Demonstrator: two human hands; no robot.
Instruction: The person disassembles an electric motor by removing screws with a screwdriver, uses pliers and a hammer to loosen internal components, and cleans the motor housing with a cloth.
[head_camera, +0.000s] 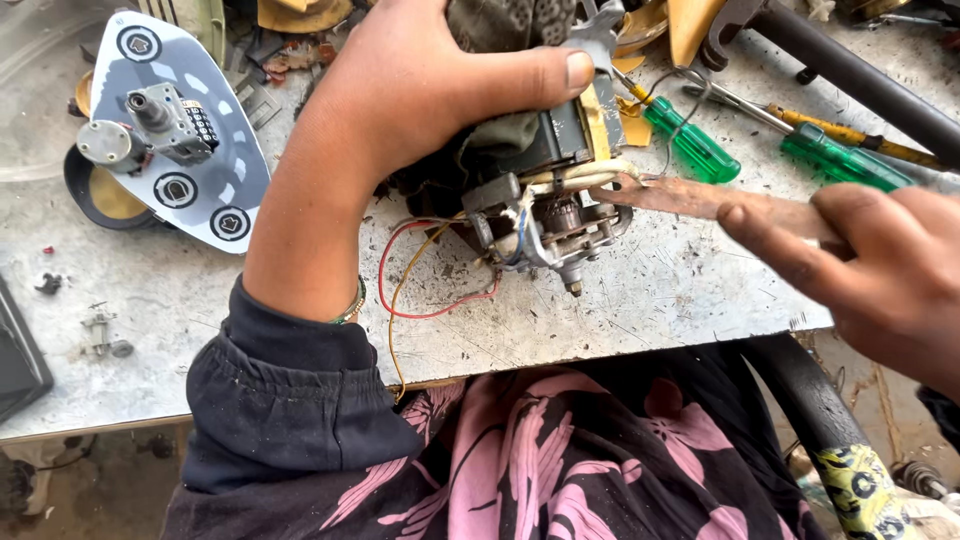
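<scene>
A grey teardrop-shaped control panel (190, 150) with round dial marks and a mounted timer lies at the worktop's (650, 290) left end. The left hand (420, 90) is clamped over a small electric motor (530, 190) at the worktop's middle — thumb across its top. The right hand (880, 270) is closed on a rusty flat blade (700, 200), its tip touching the motor's windings — two green-handled screwdrivers (690, 145) lie just behind.

Left hand (420, 90) grips motor (540, 190); right hand (880, 270) holds blade (700, 198).
</scene>
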